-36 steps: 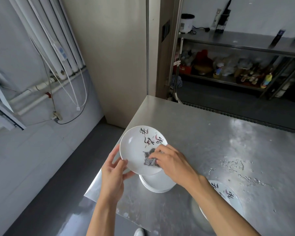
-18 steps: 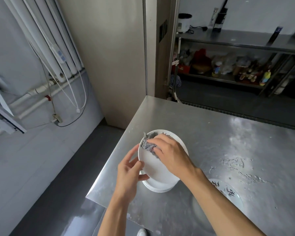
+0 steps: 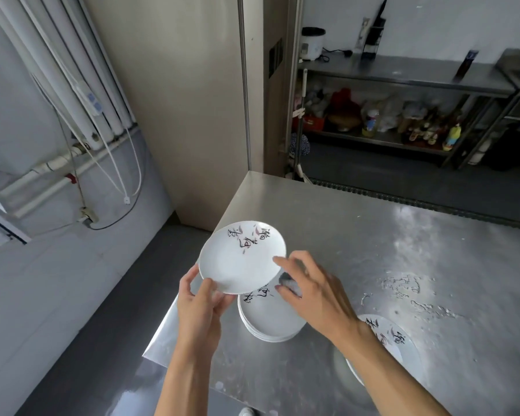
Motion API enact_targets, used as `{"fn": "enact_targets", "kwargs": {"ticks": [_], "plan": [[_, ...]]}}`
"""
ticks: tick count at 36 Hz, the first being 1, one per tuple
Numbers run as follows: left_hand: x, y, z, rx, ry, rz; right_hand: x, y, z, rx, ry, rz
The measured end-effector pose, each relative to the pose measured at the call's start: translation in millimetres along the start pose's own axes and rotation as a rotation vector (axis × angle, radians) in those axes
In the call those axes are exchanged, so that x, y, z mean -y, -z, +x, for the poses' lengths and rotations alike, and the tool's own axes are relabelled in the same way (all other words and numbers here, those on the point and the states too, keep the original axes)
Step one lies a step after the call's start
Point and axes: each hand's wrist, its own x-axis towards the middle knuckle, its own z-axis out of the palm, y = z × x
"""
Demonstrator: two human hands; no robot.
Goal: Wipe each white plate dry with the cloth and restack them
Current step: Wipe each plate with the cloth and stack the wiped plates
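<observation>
My left grip (image 3: 198, 307) pinches the near rim of a white plate (image 3: 237, 265), thumb on top and fingers beneath. It holds the plate face up and slightly tilted above the left edge of the surface (image 3: 373, 235). Black brush-written characters with small reddish strokes run along the plate's far side; I cannot read them. My right grip (image 3: 315, 292) is curled round the bunched grey cloth (image 3: 289, 286), just beside the plate's right rim. Its forefinger reaches toward that rim, but blur hides whether it touches. Below, near the surface's near left corner, stands the stack of plates (image 3: 270, 324). The top one shows the same kind of characters where it is uncovered. Another plate (image 3: 386, 333) with like marks lies to the right by the near edge, partly hidden by my right forearm. Water drops (image 3: 403, 283) lie on the surface beyond it.
</observation>
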Motion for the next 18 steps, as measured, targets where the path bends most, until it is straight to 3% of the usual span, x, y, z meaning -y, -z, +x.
{"fn": "enact_targets", "kwargs": {"ticks": [4, 8, 11, 13, 16, 18], "plan": [[3, -6, -3, 0.062, 0.035, 0.021, 5, -8, 0, -0.169, 0.0, 0.032], [3, -6, -2, 0.083, 0.079, 0.028, 0, -1, 3, -0.173, -0.054, -0.026], [3, -5, 1, 0.092, 0.09, 0.114, -5, 0, 3, -0.201, 0.14, -0.146], [6, -4, 5, 0.09, 0.083, 0.208, -7, 1, 5, -0.186, 0.169, -0.178], [15, 1, 10, 0.056, -0.033, 0.526, -5, 5, 8, -0.131, 0.168, -0.207], [17, 9, 9, 0.097, -0.304, 0.881, -5, 9, 10, -0.099, 0.181, -0.231]]}}
